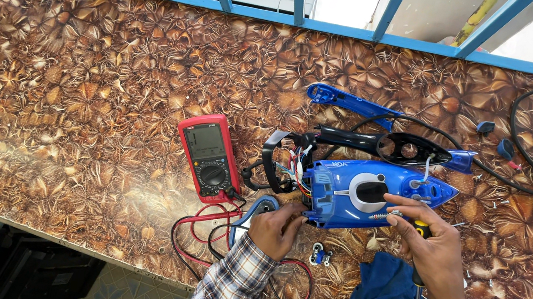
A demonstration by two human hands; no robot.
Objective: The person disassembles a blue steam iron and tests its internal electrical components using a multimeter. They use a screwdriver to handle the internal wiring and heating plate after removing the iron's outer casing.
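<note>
Patterned worktop (78,67): both hands (left hand (276,227), right hand (427,245)) grip blue iron (374,196).

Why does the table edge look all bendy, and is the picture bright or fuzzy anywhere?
In the head view, the wide lens bows the blue bars and the table edge; daylight is even, washed out white behind the bars; the blue iron, left hand and right hand look sharp, with soft shadows.

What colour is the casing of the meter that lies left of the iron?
The meter has a red casing with a dark face and a grey screen, seen in the head view.
</note>
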